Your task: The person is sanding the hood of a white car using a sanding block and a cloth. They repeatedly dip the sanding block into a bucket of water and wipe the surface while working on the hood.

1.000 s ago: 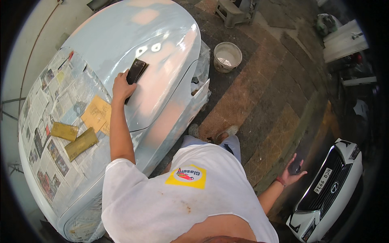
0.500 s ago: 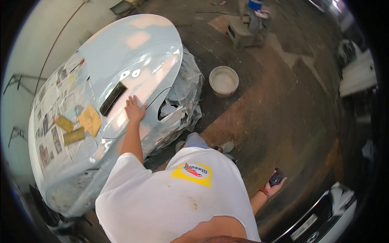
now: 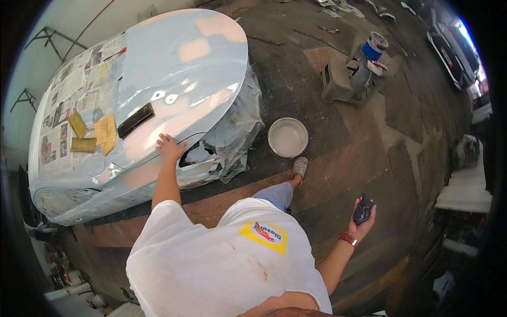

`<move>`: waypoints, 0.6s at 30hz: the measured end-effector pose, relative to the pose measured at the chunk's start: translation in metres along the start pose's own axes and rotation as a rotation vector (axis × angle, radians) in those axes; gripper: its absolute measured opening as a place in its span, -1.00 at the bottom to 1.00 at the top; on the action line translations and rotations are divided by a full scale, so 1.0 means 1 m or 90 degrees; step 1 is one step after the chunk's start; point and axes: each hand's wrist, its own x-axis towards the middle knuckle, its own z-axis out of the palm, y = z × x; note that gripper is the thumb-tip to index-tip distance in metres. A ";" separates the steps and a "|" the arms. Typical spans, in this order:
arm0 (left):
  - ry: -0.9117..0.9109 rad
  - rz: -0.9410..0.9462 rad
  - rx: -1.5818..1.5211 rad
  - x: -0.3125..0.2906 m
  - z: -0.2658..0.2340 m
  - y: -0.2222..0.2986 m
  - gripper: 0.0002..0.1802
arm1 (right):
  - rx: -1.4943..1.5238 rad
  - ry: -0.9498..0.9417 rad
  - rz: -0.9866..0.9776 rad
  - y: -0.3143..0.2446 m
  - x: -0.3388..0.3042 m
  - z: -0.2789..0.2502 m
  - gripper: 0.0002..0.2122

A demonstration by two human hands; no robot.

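My left hand (image 3: pixel 170 147) lies with fingers spread on the near edge of a car hood (image 3: pixel 174 68), pale grey-blue with pinkish patches. A long dark sanding block (image 3: pixel 135 120) rests on the hood just beyond my fingers, touching neither hand. Out to the right, my right hand (image 3: pixel 363 222) is curled under a dark, crumpled wad that looks like cloth (image 3: pixel 363 210), held away from the car. Newspaper (image 3: pixel 74 90) covers the windshield area. On it lie yellow-brown sandpaper pieces (image 3: pixel 83 145) and a larger tan sheet (image 3: pixel 105 133).
A round pale basin (image 3: pixel 288 137) stands on the floor beside my clog (image 3: pixel 300 166). Farther right are a grey stool (image 3: pixel 338 79) and a blue can (image 3: pixel 375 46). Plastic sheeting (image 3: pixel 237 127) hangs off the car's front. White panels (image 3: pixel 467 185) line the far right.
My view has swung round, with a foot now showing near the basin. The left hand has drawn back toward the hood's edge, farther from the block. My right hand has risen, still holding the dark wad.
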 end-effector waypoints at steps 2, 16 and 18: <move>0.005 -0.046 -0.011 0.002 0.003 -0.002 0.28 | -0.019 0.010 0.025 0.000 0.044 0.023 -0.58; -0.147 -0.290 -0.214 0.073 0.033 0.085 0.46 | -0.453 0.317 0.165 -0.068 0.295 -0.090 -0.57; -0.100 -0.273 -0.261 0.064 0.037 0.109 0.41 | -0.458 0.331 0.236 -0.081 0.306 -0.094 -0.61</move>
